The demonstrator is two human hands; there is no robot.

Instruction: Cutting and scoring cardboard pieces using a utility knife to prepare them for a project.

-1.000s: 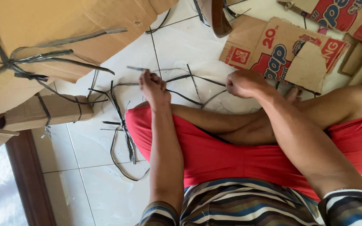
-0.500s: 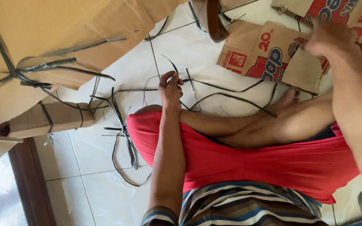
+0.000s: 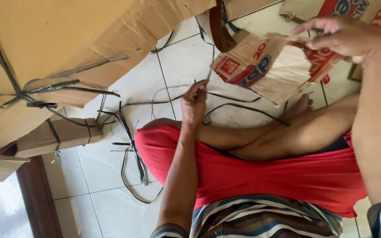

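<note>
Cardboard is filling the upper left: a large brown cardboard box (image 3: pixel 67 48) is sitting there with dark flat straps (image 3: pixel 36 90) knotted across its face, and a smaller strapped cardboard bundle (image 3: pixel 60 134) is lying just below it on the white tiled floor (image 3: pixel 111 198). Loose dark strap pieces (image 3: pixel 133 150) are trailing over the tiles between the bundle and the person's red shorts (image 3: pixel 261 172), which are covering crossed legs, with a striped shirt (image 3: pixel 261 220) showing at the bottom edge.

Near the centre the left hand (image 3: pixel 193 103) is hovering above the knee, its fingers (image 3: pixel 198 88) pressed together and pinching one thin dark strap (image 3: pixel 209 72) that is running upward from the hand; further lengths of strap are curving over the floor just beyond it.

Further right, a torn piece of printed cardboard (image 3: pixel 265 70), red, blue and tan, is hanging raised off the floor, tilted, with its lower left end close to the pinched strap. The right hand (image 3: pixel 345 35) is gripping its upper right edge, thumb and fingers (image 3: pixel 314 24) closing on the board while the index finger is sticking out. More printed cardboard (image 3: pixel 375 11) is lying at the top right corner
</note>
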